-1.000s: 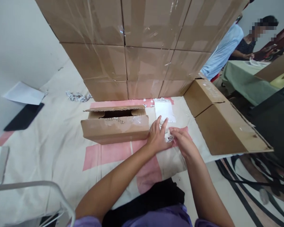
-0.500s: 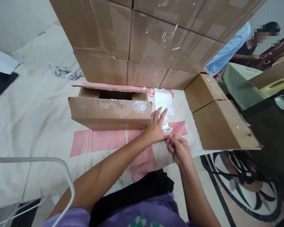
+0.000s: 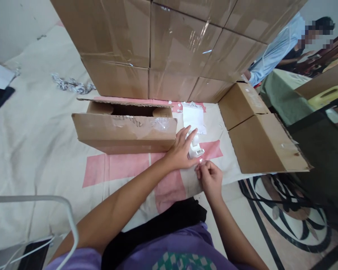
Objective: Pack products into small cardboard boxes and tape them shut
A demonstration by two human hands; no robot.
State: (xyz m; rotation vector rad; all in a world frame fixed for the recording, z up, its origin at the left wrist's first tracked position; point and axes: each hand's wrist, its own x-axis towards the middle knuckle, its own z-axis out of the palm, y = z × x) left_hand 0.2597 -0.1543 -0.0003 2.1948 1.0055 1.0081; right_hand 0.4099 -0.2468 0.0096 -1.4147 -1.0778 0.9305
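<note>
A small white tape dispenser rests on the cloth to the right of the low cardboard box. My left hand grips it from the left, thumb at its near end and forefinger at its far side, the other fingers spread forward. Just in front of the dispenser's cutting edge, my right hand is closed in a pinch on the end of a strip of clear tape. Most of the strip is too thin to make out. Beyond the dispenser lies a white paper sheet.
The low cardboard box has its top slot parted. Taped cartons rise behind it, and more boxes stand at the right edge. Crumpled paper lies left. A white metal frame is near my left arm. Another person sits far right.
My right hand stays pinched near the dispenser and has shifted slightly. My left hand has moved a little left, so more of the dispenser shows. The whole view has shifted slightly.
</note>
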